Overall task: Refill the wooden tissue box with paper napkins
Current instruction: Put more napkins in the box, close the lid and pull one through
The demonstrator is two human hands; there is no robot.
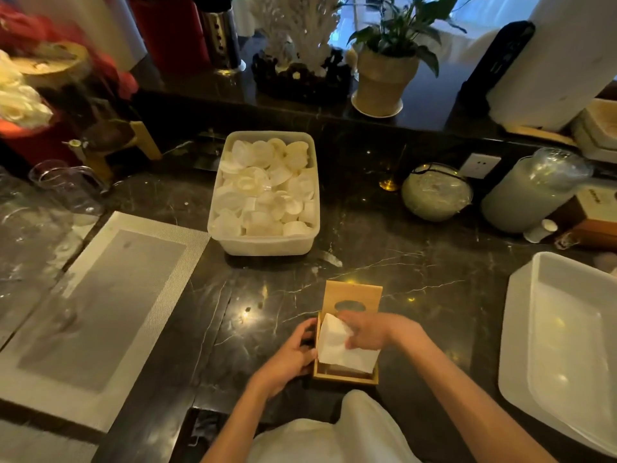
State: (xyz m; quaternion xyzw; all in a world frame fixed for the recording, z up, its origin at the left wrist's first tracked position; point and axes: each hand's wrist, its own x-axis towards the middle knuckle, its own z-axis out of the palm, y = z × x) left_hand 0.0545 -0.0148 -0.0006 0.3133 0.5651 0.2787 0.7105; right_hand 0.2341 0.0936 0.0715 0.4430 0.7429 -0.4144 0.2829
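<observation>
Napkins are seated in the open wooden tissue box at 6 o'clock on the table, long axis running 12 to 6. Right hand lies on the stack from 3 o'clock, fingers pinched on its top fold. Left hand is clamped on the box wall at 9. Slotted lid stands raised at 12; the right hand is judged nearer it.

1. My left hand and my right hand are showing bare, with no gloves, rings or bracelets.
2. My forearms are showing bare too, with no sleeves and no watch at either wrist.
3. I am wearing a white garment, which is showing plain and softly creased at the bottom edge.
</observation>
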